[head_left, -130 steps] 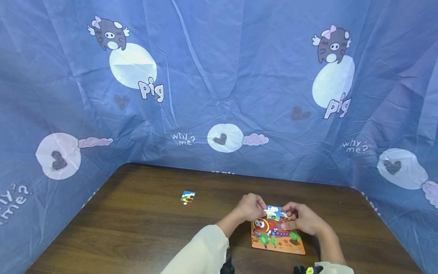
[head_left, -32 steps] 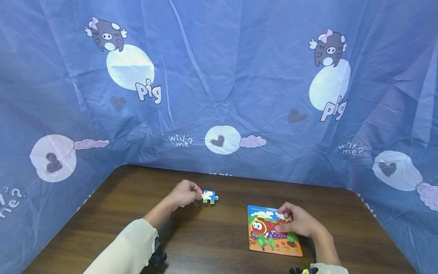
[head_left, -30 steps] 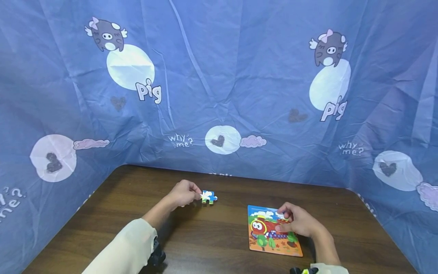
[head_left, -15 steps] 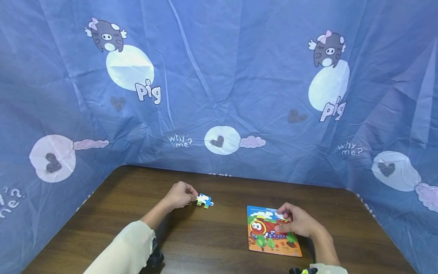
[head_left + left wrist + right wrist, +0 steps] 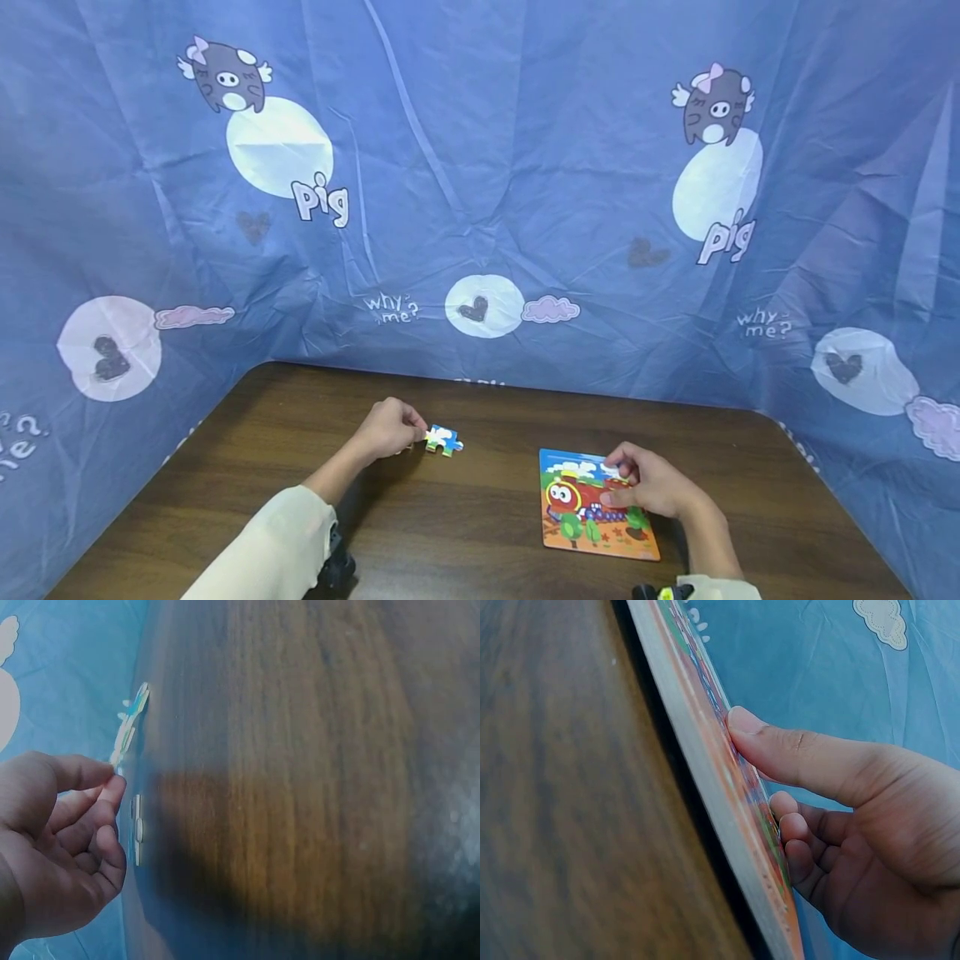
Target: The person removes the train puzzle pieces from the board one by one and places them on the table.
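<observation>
Two pale sleeves (image 5: 262, 546) enter from the near edge, a black wrist device (image 5: 339, 571) at the left cuff.

Near right, the train jigsaw board (image 5: 600, 540) lies flat on the wood-grain tabletop (image 5: 465, 521). Its pale, straight side suggests thick card or thin wood: stiff, fairly light, likely apt to slide when nudged. The right hand (image 5: 651, 483) rests over its right part, thumb tip touching the printed face, and grips nothing that shows. The board's rim would be the sound place to hold it steady; whether a slot lies bare beneath the fingers cannot be told.

Farther off and to the left, the left hand (image 5: 392, 427) pinches a sky-and-cloud jigsaw piece (image 5: 445, 440) by its left edge between thumb and finger, well apart from the board. It should be very light and rigid, its smooth face perhaps slippery; its knobs look the weakest parts, so a pinch on a flat side suits it best. Below the same hand, a second jigsaw piece (image 5: 138, 831) shows edge-on; it would lift most easily by opposite edges.

Beyond the far table edge hangs a blue pig-print cloth (image 5: 420, 208).
</observation>
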A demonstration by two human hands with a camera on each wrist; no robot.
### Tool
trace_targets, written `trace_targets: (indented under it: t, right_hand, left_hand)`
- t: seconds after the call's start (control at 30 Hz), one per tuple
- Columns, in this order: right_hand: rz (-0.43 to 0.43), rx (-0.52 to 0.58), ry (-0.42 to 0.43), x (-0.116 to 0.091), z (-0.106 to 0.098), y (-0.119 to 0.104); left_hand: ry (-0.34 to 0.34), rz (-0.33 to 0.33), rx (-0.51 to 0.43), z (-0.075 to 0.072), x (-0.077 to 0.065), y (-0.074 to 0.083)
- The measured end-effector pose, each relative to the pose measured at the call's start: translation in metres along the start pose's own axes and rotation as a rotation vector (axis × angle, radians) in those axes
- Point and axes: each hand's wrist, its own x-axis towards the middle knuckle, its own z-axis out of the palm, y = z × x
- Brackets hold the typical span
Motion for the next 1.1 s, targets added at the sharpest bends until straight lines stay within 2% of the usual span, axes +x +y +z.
trace_targets:
  t: [0.23, 0.43, 0.67, 1.1]
  right_hand:
    - [-0.027, -0.010, -0.009, -0.001, -0.001, -0.001]
    - [-0.035, 0.001, -0.019, -0.002, -0.002, 0.000]
    - [-0.014, 0.031, -0.031, -0.001, -0.004, 0.004]
    - [-0.011, 0.044, -0.016, -0.003, -0.008, 0.007]
  left_hand:
    - [0.019, 0.002, 0.011, 0.001, 0.000, -0.001]
    - [0.022, 0.007, 0.031, 0.001, 0.000, 0.004]
    - [0.040, 0.095, 0.026, 0.012, 0.005, 0.022]
    - [-0.116, 0.118, -0.139, 0.054, 0.009, 0.054]
